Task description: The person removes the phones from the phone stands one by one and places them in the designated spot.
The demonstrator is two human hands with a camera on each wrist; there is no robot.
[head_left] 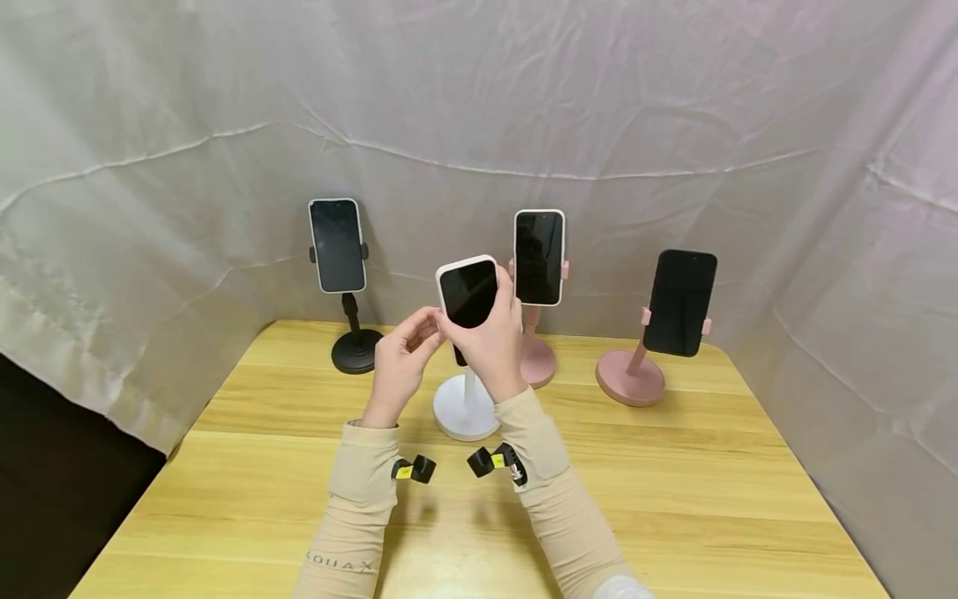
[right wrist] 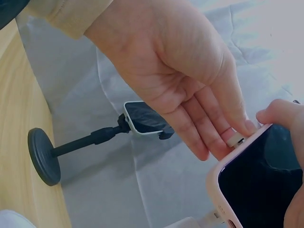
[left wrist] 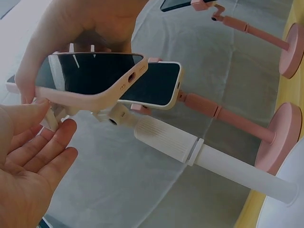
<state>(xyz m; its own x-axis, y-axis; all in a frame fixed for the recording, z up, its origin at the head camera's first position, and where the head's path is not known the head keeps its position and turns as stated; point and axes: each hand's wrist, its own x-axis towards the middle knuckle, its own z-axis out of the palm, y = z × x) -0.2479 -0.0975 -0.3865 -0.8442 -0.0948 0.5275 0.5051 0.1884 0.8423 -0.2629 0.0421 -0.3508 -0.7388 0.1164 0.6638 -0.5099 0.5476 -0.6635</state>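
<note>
A phone in a pale pink case (head_left: pixel 467 291) stands screen-forward at the top of the white stand (head_left: pixel 466 408) in the middle of the table. My right hand (head_left: pixel 486 320) grips it from behind, thumb on its left edge. My left hand (head_left: pixel 430 329) pinches the stand's white clamp arm (left wrist: pixel 50 118) just beside the phone's (left wrist: pixel 90 73) edge. In the right wrist view the left hand's fingertips (right wrist: pixel 223 142) lie on that clamp piece (right wrist: pixel 236 140) at the phone's (right wrist: pixel 256 185) corner. The white pole (left wrist: pixel 209 156) runs down to its round base.
Three more stands each hold a dark-screened phone: a black stand (head_left: pixel 355 349) at back left, a pink stand (head_left: pixel 537 358) right behind my hands, another pink stand (head_left: pixel 630 376) at back right. The wooden table (head_left: pixel 711 499) is walled by grey cloth (head_left: pixel 479 108).
</note>
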